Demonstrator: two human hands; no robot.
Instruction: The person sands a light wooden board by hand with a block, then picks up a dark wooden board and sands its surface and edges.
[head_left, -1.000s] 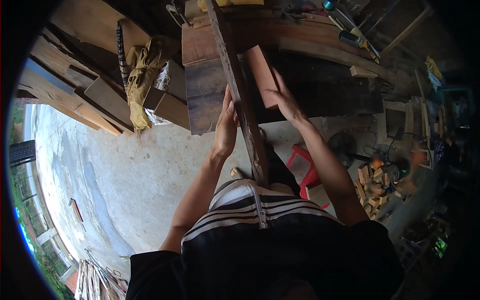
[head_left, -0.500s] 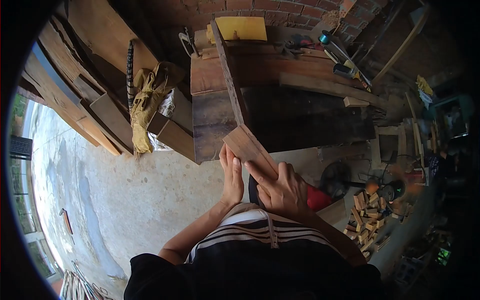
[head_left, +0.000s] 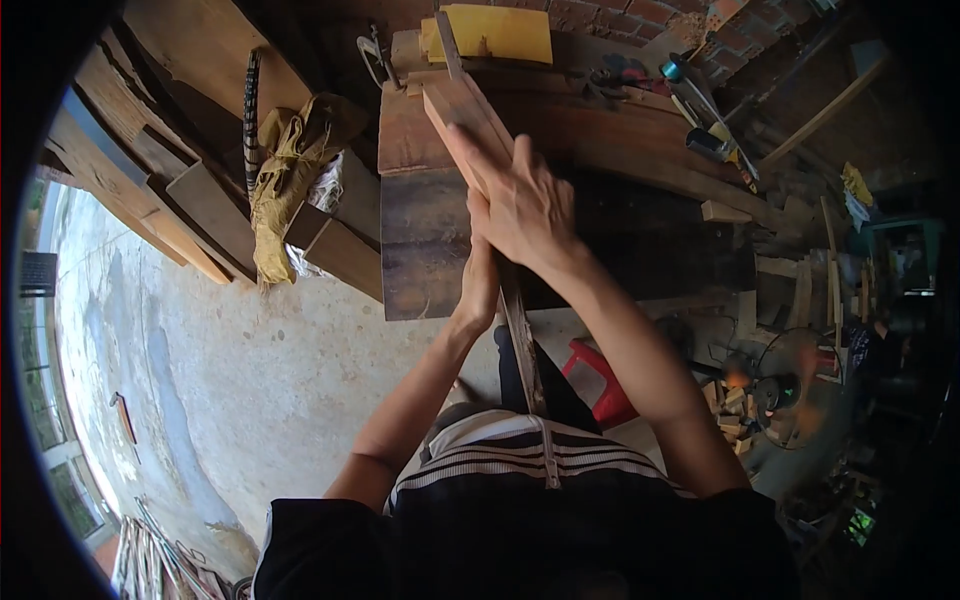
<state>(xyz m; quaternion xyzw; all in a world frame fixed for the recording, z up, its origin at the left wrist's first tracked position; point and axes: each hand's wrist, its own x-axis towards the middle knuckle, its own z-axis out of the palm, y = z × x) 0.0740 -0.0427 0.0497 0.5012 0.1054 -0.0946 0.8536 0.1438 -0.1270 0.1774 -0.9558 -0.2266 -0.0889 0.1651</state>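
Observation:
A reddish-brown wooden block [head_left: 462, 112] lies along the upper edge of a long, narrow strip of wood [head_left: 522, 355]. That strip runs from my waist away across the dark workbench [head_left: 425, 250]. My right hand [head_left: 528, 205] grips the block from above, index finger stretched forward along it. Close against the block's near left side is my left hand [head_left: 482, 272], closed round its rear end; its fingers are partly hidden by the right hand. The underside of the block is out of sight.
A yellow board [head_left: 500, 35] and a metal clamp [head_left: 378, 58] are at the bench's far side. A red stool [head_left: 608, 395] stands below the right forearm. Planks [head_left: 205, 215] lean at left beside yellowish cloth [head_left: 282, 190]. A fan [head_left: 785, 390] and wood offcuts [head_left: 738, 405] are at right.
Both hands have pushed forward with the block along the strip, away from my body and over the bench. The near part of the strip now shows between my forearms.

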